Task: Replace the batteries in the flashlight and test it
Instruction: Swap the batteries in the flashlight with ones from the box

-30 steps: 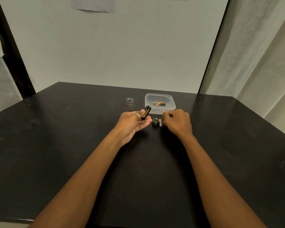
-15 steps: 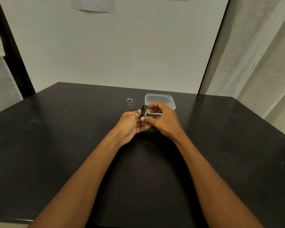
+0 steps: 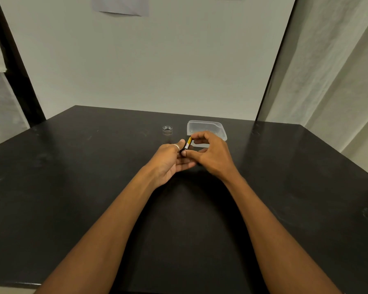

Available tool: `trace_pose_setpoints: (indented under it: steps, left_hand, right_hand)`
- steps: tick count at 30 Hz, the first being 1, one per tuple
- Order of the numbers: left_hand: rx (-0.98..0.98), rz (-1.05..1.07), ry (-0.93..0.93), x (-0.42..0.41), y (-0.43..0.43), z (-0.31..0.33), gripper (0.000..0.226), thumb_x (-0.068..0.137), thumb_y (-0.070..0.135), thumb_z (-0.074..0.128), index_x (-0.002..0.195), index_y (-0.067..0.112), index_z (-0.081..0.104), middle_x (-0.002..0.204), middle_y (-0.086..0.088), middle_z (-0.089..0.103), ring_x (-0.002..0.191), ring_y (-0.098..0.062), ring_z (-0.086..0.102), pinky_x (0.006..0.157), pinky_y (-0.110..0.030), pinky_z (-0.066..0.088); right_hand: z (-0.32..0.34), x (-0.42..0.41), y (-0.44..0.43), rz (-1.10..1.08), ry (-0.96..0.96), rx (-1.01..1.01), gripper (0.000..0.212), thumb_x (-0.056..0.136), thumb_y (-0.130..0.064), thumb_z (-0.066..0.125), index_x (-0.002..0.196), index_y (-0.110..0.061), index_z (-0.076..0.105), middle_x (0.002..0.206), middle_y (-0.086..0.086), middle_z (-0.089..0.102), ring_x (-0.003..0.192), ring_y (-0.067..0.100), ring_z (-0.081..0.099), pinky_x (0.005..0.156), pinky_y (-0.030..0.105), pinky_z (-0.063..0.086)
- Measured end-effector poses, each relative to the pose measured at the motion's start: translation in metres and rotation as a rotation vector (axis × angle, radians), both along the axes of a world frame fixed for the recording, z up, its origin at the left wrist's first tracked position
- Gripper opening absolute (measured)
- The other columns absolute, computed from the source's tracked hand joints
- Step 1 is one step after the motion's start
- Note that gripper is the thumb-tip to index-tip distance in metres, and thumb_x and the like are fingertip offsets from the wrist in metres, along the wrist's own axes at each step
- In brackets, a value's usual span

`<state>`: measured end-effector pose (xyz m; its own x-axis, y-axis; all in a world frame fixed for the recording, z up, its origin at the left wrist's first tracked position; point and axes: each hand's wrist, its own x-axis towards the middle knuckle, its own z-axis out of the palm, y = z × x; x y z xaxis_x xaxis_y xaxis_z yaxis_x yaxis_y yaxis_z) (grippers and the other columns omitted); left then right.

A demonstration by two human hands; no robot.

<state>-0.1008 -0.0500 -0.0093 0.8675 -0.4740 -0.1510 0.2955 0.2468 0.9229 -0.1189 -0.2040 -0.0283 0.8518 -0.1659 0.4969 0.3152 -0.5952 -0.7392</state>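
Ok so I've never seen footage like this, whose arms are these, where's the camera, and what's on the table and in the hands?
There is no machine here. These are a person's two bare arms, filmed by one wide-angle camera worn on their head, looking forward and down, which is why the arms come in from the bottom edge. The left hand, which wears a ring, and the right hand meet over a black table. Between them they hold a slim black and yellow piece, tilted. The right hand's fingers pinch it at its ends. It may be a battery or a battery holder, but it is too small to tell. Behind the hands lies a clear plastic tub, and to its left stands a small clear round cap.
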Motion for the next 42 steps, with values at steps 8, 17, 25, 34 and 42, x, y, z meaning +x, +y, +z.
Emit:
trace_pose_setpoints:
  steps: [8, 17, 25, 34, 42]
  left_hand:
    - [-0.001, 0.005, -0.011, 0.004, 0.001, -0.005, 0.027, 0.107, 0.023, 0.048, 0.113, 0.000, 0.060, 0.074, -0.007, 0.075, 0.075, -0.018, 0.076, 0.067, -0.031, 0.061]
    - [-0.044, 0.017, -0.007, 0.005, -0.001, -0.007, 0.036, 0.107, 0.022, 0.046, 0.124, -0.007, 0.058, 0.084, -0.012, 0.075, 0.079, -0.020, 0.077, 0.065, -0.030, 0.061]
    - [0.022, 0.032, -0.050, 0.008, -0.003, -0.011, 0.033, 0.108, 0.025, 0.045, 0.114, 0.000, 0.066, 0.099, -0.019, 0.076, 0.093, -0.028, 0.076, 0.075, -0.033, 0.062]
    - [0.034, 0.054, -0.019, 0.011, -0.005, -0.011, 0.037, 0.108, 0.030, 0.044, 0.114, 0.003, 0.068, 0.094, -0.009, 0.073, 0.087, -0.020, 0.075, 0.071, -0.031, 0.061]
    - [0.084, 0.065, -0.069, 0.012, -0.006, -0.013, 0.034, 0.107, 0.031, 0.048, 0.113, 0.009, 0.073, 0.089, -0.002, 0.060, 0.077, -0.009, 0.058, 0.062, -0.025, 0.055]
  right_hand:
    - [-0.001, 0.000, -0.001, -0.010, 0.012, -0.028, 0.045, 0.072, -0.026, 0.092, 0.107, -0.021, 0.064, 0.108, -0.007, 0.065, 0.104, 0.005, 0.062, 0.077, 0.019, 0.056]
    - [-0.002, 0.002, 0.002, -0.037, -0.012, -0.037, 0.048, 0.072, -0.024, 0.092, 0.106, -0.023, 0.058, 0.109, -0.006, 0.062, 0.105, 0.009, 0.061, 0.075, 0.017, 0.056]
    - [0.008, -0.002, 0.004, -0.009, -0.032, 0.337, 0.019, 0.083, -0.012, 0.083, 0.092, -0.013, 0.066, 0.086, -0.001, 0.072, 0.078, 0.002, 0.068, 0.069, 0.018, 0.055]
    - [0.012, -0.007, -0.043, -0.379, 0.006, 0.660, 0.019, 0.087, -0.006, 0.079, 0.097, -0.013, 0.064, 0.095, 0.015, 0.075, 0.075, 0.019, 0.076, 0.065, 0.025, 0.061]
    - [-0.001, -0.001, -0.043, -0.477, 0.298, 0.104, 0.002, 0.083, -0.020, 0.078, 0.082, -0.019, 0.077, 0.088, -0.001, 0.075, 0.091, 0.017, 0.069, 0.083, 0.033, 0.057]
